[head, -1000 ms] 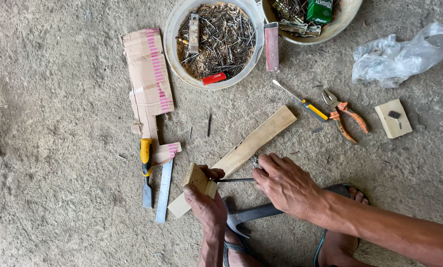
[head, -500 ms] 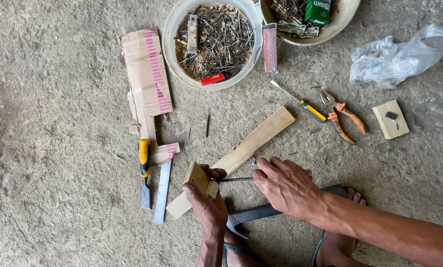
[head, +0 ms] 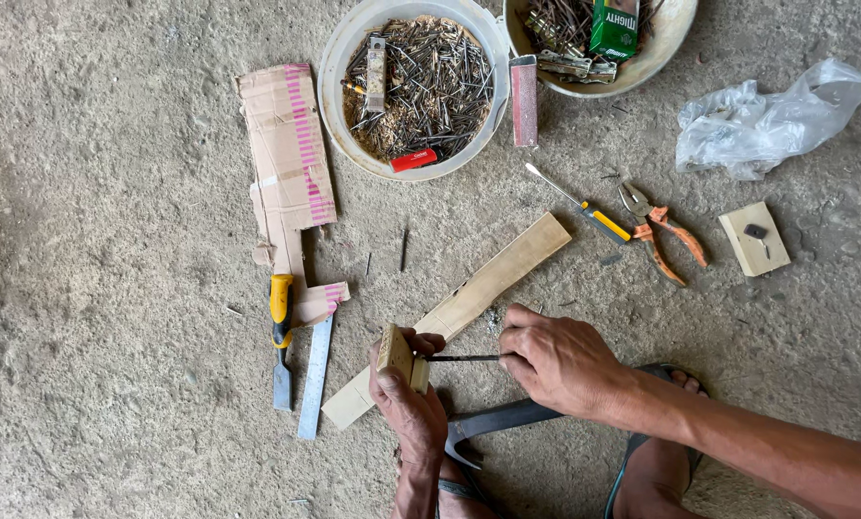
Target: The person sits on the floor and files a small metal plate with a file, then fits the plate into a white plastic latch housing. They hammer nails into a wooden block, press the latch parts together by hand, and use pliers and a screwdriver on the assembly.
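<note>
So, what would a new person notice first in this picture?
First the two hands at bottom centre: the left hand holds a small wooden block, and the right hand presses a long nail against it. Next, the white bowl full of nails at the top, and a long wooden strip lying diagonally on the concrete floor.

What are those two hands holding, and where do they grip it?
The left hand grips a small wooden block around its lower end. The right hand pinches a thin dark nail at its right end, its tip against the block.
</note>
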Motion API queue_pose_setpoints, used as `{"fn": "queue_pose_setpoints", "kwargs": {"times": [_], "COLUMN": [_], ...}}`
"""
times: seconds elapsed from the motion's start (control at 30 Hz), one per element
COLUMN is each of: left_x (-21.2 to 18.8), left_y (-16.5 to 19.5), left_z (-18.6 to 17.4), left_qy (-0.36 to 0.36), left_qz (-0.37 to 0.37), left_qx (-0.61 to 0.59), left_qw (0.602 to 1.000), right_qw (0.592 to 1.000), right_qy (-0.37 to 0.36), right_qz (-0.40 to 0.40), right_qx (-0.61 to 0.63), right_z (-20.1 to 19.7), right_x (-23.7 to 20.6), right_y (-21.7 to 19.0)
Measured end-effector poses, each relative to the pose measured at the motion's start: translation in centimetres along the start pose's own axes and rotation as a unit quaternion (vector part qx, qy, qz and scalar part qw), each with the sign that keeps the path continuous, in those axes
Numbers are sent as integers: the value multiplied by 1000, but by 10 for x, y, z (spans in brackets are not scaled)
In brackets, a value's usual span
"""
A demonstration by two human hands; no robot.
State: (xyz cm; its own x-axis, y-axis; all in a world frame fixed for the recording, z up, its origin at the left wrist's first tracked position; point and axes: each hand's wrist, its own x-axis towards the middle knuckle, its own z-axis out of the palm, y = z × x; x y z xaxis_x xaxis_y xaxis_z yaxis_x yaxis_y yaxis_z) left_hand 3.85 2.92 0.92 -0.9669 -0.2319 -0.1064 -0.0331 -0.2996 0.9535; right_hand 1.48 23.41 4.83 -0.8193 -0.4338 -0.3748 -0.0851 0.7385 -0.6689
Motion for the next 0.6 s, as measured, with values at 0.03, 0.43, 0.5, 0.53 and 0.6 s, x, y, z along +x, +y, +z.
{"fn": "queue_pose_setpoints", "kwargs": {"times": [0.03,0.43,0.5,0.53,0.6], "left_x": [0,6,7,6,4], "left_y": [1,-4,-5,-6,-7], "left_z": [1,5,4,4,5], "left_qy": [-2,25,19,14,2], "left_qz": [0,-8,-2,-3,-4], "left_qx": [3,-9,-10,-5,5], "left_qw": [1000,1000,1000,1000,1000], "right_qw": [999,993,987,991,996], "right_qy": [-19,56,84,63,23], "right_qz": [25,-60,-121,-105,-73], "right_qx": [1,-86,-63,-58,-49], "right_z": [1,34,37,37,34], "right_x": [1,2,2,3,3], "right_y": [1,7,9,10,9]}}
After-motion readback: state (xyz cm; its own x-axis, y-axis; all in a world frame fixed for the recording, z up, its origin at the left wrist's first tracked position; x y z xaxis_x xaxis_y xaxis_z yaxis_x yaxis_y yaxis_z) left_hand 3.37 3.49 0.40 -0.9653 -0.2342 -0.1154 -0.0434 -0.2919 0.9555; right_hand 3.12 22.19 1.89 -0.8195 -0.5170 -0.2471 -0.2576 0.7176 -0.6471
